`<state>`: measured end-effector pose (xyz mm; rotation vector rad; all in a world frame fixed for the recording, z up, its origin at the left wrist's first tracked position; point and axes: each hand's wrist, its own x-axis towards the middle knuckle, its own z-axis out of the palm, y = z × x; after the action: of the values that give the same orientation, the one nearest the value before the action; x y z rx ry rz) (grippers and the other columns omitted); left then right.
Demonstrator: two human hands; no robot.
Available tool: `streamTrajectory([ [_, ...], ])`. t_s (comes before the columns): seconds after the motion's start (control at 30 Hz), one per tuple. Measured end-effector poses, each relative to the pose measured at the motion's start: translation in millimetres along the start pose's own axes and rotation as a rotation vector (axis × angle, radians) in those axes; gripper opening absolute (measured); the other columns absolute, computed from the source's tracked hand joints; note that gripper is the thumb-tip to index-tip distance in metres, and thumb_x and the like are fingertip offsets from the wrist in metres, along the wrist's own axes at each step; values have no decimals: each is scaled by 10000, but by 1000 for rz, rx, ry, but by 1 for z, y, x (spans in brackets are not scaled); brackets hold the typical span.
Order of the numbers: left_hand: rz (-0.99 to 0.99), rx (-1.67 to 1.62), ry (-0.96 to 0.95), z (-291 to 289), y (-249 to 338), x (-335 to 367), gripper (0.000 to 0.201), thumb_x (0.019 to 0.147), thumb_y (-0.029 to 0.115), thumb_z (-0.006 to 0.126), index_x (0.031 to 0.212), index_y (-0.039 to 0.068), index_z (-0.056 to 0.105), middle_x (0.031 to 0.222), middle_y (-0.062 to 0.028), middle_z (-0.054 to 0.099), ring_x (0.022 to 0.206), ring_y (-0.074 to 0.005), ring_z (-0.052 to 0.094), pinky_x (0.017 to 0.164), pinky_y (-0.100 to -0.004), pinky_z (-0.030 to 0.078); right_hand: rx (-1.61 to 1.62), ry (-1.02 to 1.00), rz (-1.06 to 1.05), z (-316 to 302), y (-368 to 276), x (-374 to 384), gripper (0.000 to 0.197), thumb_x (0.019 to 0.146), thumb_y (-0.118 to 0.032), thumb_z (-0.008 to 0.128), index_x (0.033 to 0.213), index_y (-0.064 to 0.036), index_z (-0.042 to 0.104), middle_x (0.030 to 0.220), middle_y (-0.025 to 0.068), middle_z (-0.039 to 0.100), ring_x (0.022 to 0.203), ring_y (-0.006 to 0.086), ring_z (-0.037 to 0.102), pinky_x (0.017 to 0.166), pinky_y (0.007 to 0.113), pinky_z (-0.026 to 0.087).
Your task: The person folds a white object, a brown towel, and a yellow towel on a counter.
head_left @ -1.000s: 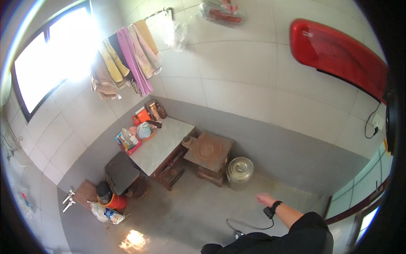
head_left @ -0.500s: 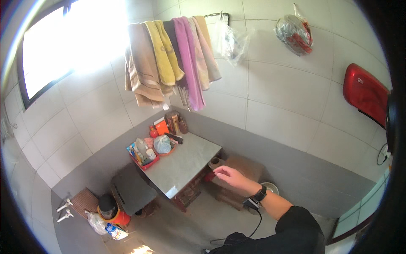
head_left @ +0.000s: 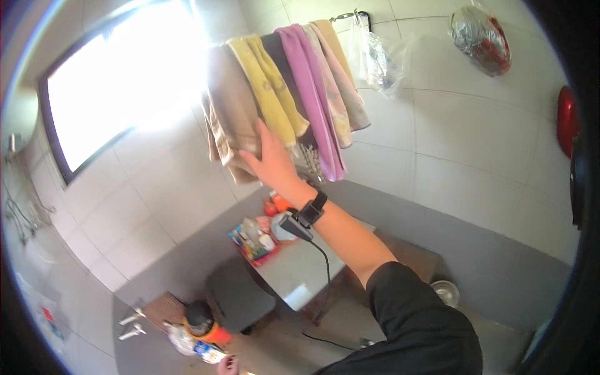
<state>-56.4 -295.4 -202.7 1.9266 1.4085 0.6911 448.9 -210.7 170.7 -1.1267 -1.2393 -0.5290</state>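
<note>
My right hand [head_left: 275, 165] reaches up to the light brown towel [head_left: 234, 106] at the left end of a row of hanging towels. Its thumb and fingers are spread apart, against or just in front of the towel's lower part. Beside it hang a yellow towel [head_left: 265, 84], a dark one and a purple towel [head_left: 309, 94]. On my right wrist is a black watch [head_left: 311, 210], with a small dark device [head_left: 294, 226] and its cable. Only a small part of my left hand [head_left: 229, 365] shows at the bottom edge; how its fingers are held cannot be made out.
Below stands a grey table [head_left: 294, 269] with a red tray [head_left: 259, 256] of bottles and tubes. A black stool [head_left: 240, 294] is beside it, near an orange bucket [head_left: 215, 332] and two white taps [head_left: 131, 325]. Plastic bags [head_left: 381, 59] hang on the tiled wall.
My right hand has risen from over the table's right side to the brown towel. The view has turned left, and part of my left hand has come in at the bottom.
</note>
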Motion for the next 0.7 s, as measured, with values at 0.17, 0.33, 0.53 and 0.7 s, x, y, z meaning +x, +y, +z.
streamTrajectory([
  [0.17, 544, 297, 66, -39, 135, 44, 288, 917, 120, 641, 1191, 36, 612, 1108, -208, 615, 956, -358, 605, 892, -419, 487, -15, -71, -44, 3, 10, -12, 566, 946, -126, 494, 1492, -225, 381, 989, 191, 591, 808, 427, 610, 681, 521, 499],
  [0.33, 640, 363, 213, -54, 263, 82, 320, 854, 28, 629, 1173, 25, 607, 1110, -167, 588, 989, -305, 601, 853, -384, 510, 121, -155, -17, -13, -11, -59, 577, 928, -94, 507, 1486, -173, 387, 967, 185, 581, 811, 421, 612, 686, 515, 502],
  [0.53, 641, -75, 242, -24, 374, 138, 430, 977, 135, 565, 1394, 62, 483, 1229, -106, 578, 1049, -205, 582, 874, -337, 501, 46, -320, 35, -43, -19, -98, 620, 924, -53, 509, 1514, -143, 339, 951, 193, 558, 825, 393, 612, 660, 500, 478],
  [0.7, 648, -454, 139, -8, 430, 166, 488, 1059, 306, 450, 1477, 60, 394, 1326, -82, 534, 1143, -178, 544, 956, -345, 470, 166, -365, 25, -63, -18, -124, 659, 916, -55, 532, 1527, -133, 300, 992, 209, 542, 788, 411, 610, 654, 499, 492],
])
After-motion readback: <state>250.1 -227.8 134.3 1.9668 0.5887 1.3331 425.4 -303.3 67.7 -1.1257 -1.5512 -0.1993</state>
